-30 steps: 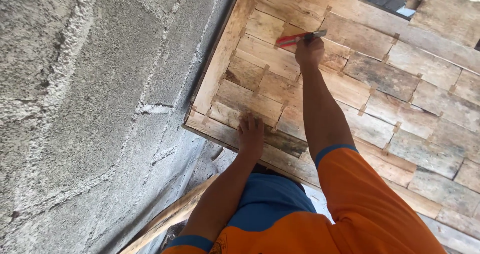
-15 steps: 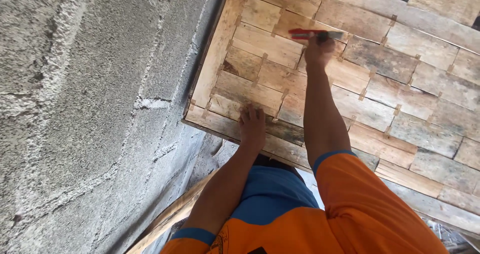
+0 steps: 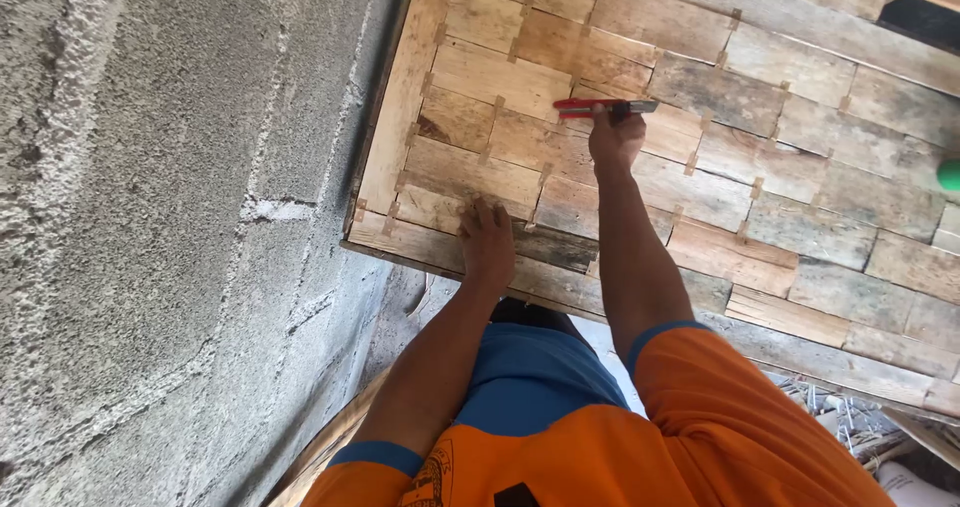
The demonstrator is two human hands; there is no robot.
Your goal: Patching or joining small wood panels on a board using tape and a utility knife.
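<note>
Looking down from my head camera, I see my right hand [image 3: 615, 139] clenched around a red-handled tool [image 3: 603, 107], possibly a knife or pliers; the view is too small to be sure. Its tip rests against a woven panel [image 3: 760, 197] of flat wooden strips. My left hand [image 3: 487, 239] lies flat and open on the panel's lower strips, gripping nothing, just bracing it. The panel sits beside a rough gray block wall [image 3: 170, 237], its wooden edge frame [image 3: 400, 97] close to the blocks. The weave looks complete across most of what shows, so I judge the work well advanced; what is left appears to be fixing or trimming where the tool sits.
</note>
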